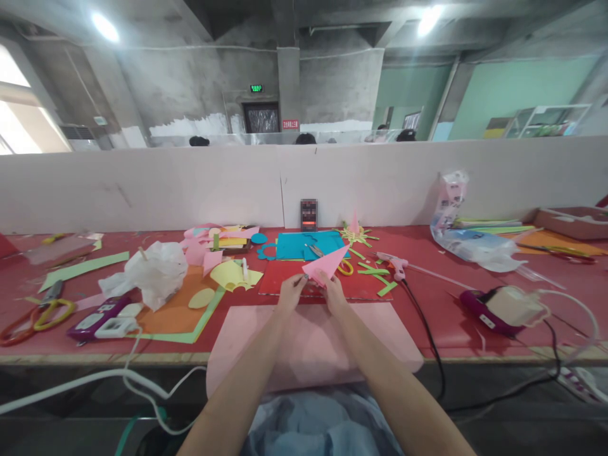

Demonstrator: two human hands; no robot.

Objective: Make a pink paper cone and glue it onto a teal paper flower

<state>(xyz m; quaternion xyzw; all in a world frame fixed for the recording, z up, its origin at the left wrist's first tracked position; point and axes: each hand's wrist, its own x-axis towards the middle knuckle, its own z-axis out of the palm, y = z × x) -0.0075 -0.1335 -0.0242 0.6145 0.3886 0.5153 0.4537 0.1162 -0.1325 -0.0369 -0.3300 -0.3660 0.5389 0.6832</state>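
A folded, pointed piece of pink paper [327,264] is held up between both hands in front of me. My left hand [291,292] pinches its lower left corner. Its lower middle edge is gripped by my right hand [334,291], whose fingers partly cover it. Underneath lies a red sheet [273,284] on the table. Just behind are blue sheets [291,246] with scissors [346,267] on them, partly hidden by the pink paper. A pink cone with green and yellow strips [354,232] stands at the back. Green paper strips [375,271] lie to the right.
A pink glue gun [395,265] with a black cord lies on the right. Power strips [494,311] sit on both sides. At left are crumpled white plastic [161,269], an orange sheet [183,310] and large scissors [40,313]. A phone [308,214] leans on the white partition [213,183].
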